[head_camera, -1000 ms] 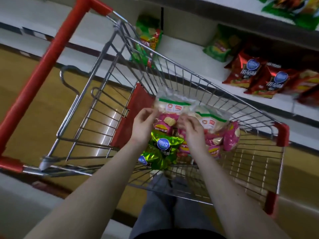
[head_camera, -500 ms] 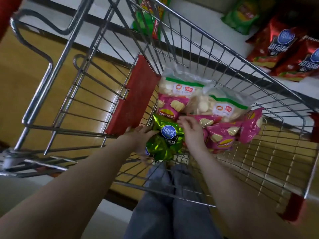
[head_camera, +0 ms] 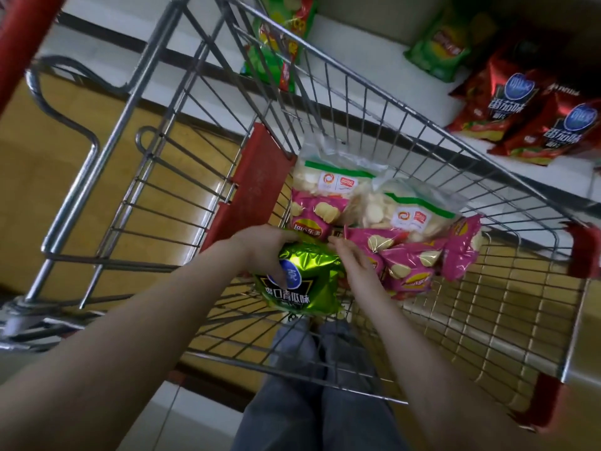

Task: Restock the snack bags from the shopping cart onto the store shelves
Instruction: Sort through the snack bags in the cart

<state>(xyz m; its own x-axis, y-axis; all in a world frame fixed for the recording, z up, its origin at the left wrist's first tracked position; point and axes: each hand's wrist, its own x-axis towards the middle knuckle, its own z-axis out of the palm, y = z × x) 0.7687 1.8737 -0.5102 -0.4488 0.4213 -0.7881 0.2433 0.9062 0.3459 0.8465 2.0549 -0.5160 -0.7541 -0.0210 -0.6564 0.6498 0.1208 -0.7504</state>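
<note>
My left hand [head_camera: 260, 252] grips the shiny green foil snack bag [head_camera: 302, 289] at its 9 o'clock edge, thumb across the front, low in the silver wire shopping cart [head_camera: 390, 102]. My right hand [head_camera: 354, 262] sits at the bag's 3 o'clock side, fingers loose, holding nothing. The bag's long axis runs roughly 12 to 6. The white store shelf [head_camera: 374, 70] lies at 1 o'clock, beyond the cart's far wall, so I expect a lift up and over.

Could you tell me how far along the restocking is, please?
Shelved: red bags and green bags sit on the shelf. In hand: left hand grips a green foil bag in the cart, right hand beside it. Left: pink bags, two clear bags.
</note>
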